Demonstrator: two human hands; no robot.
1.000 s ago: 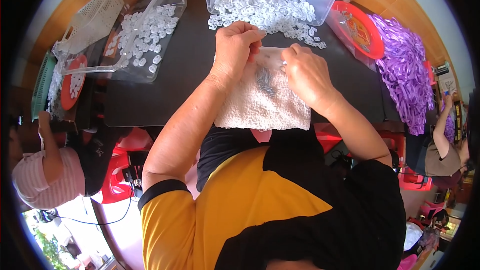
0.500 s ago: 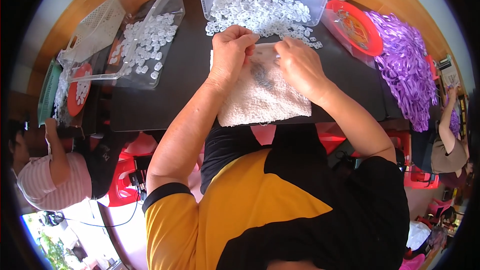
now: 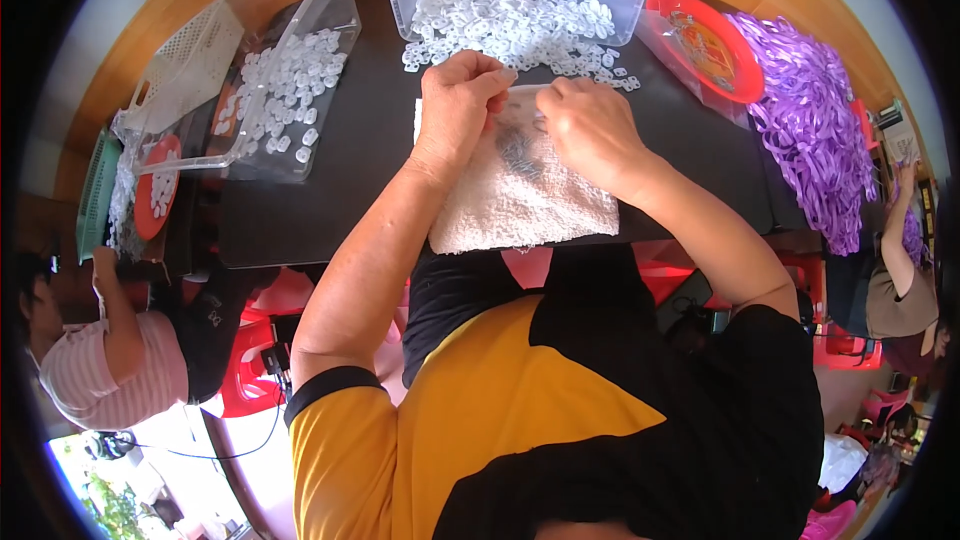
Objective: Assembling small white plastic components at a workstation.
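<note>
My left hand (image 3: 458,108) is closed in a pinch above the far left part of a pale pink towel (image 3: 525,210). A small whitish bit (image 3: 509,76) shows at its fingertips, too small to make out. Close by on the right, my right hand (image 3: 592,128) has its fingers curled and pressed together over the towel; whatever they hold is hidden. Between the hands, a small heap of thin dark grey pieces (image 3: 516,152) lies on the towel. Just beyond my fingers, many small white plastic pieces (image 3: 510,20) spill from a clear plastic box (image 3: 632,0) lying open toward me.
A clear bin (image 3: 335,50) with white pieces stands left on the black table (image 3: 290,215). Right are a red tray (image 3: 745,80) and a heap of purple straps (image 3: 810,130). People sit at both sides, one in a striped shirt (image 3: 115,370).
My right hand has shifted slightly left, closer to my left hand. My left hand keeps its pinch in nearly the same place.
</note>
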